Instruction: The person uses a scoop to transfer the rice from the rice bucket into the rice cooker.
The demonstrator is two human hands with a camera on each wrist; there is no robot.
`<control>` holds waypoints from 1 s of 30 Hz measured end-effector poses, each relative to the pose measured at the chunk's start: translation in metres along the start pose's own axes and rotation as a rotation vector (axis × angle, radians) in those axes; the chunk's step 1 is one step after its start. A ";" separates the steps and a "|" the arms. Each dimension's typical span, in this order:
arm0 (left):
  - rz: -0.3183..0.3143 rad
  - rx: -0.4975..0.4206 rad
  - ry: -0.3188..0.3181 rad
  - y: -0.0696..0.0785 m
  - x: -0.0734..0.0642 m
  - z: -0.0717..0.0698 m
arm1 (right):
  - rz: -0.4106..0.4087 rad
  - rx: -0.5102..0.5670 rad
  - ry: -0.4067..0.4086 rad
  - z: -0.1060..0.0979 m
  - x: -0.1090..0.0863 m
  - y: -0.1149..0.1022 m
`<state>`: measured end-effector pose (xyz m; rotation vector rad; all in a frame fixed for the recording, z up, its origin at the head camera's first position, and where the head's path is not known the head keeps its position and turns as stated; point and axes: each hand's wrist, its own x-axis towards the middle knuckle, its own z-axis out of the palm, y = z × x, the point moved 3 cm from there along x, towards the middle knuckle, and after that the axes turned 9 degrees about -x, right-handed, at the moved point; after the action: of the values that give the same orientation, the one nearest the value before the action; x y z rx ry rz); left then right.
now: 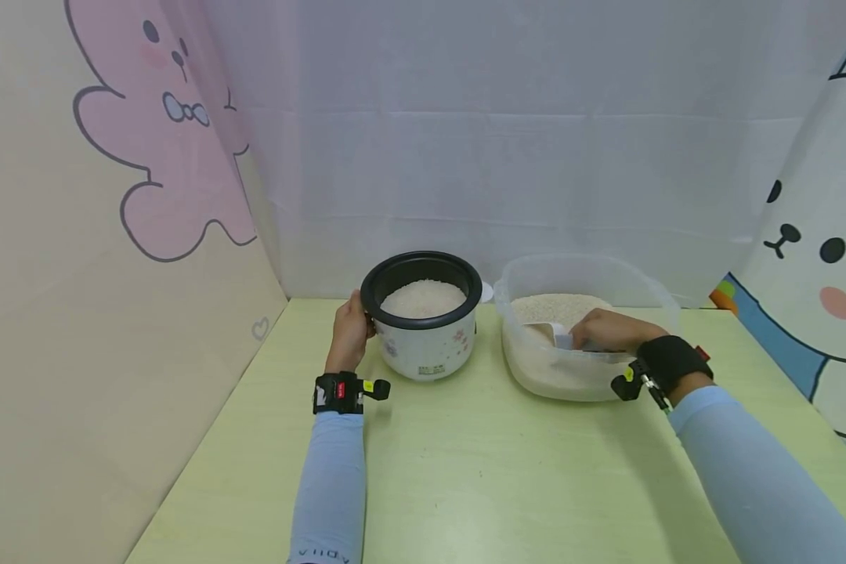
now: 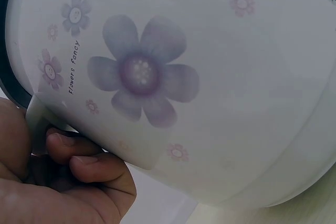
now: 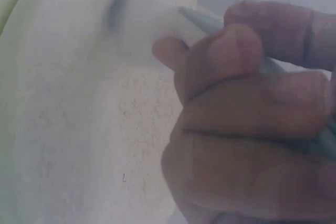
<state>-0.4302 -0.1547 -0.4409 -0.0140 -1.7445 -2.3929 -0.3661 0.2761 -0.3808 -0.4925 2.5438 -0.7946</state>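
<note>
My left hand (image 1: 348,333) grips the side handle of a white rice cooker (image 1: 428,352) with a flower print; in the left wrist view its fingers (image 2: 100,169) curl round that handle. White rice (image 1: 424,299) lies inside the cooker's dark pot, below the black rim (image 1: 423,321). To the right, my right hand (image 1: 609,330) reaches into a clear plastic tub (image 1: 585,270) and holds a white scoop (image 1: 562,335) by its handle. Rice (image 1: 557,307) fills the lower part of the tub around the scoop. Through the hazy tub wall, the right wrist view shows the fingers (image 3: 236,103) wrapped round the handle.
Cooker and tub stand side by side near the back of a pale green table (image 1: 479,470). A white curtain (image 1: 536,172) hangs right behind them. Printed cloth with cartoon animals (image 1: 183,157) borders the left side, and similar cloth the right.
</note>
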 end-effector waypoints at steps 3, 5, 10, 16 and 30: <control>-0.003 0.008 0.001 0.000 0.000 0.000 | 0.033 0.100 -0.005 -0.002 -0.003 0.001; -0.007 0.013 0.001 0.000 0.000 0.000 | 0.050 0.156 -0.009 -0.003 -0.004 0.002; -0.011 0.004 -0.001 0.001 0.000 0.001 | 0.058 0.233 -0.024 -0.007 -0.007 0.003; -0.022 0.005 0.003 0.001 0.001 0.000 | 0.049 0.288 -0.054 -0.009 -0.007 0.006; -0.011 0.012 0.008 -0.002 0.003 0.000 | -0.102 0.563 -0.148 -0.014 -0.009 0.012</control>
<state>-0.4331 -0.1548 -0.4423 0.0069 -1.7600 -2.3861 -0.3676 0.2955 -0.3749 -0.4695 2.0459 -1.3915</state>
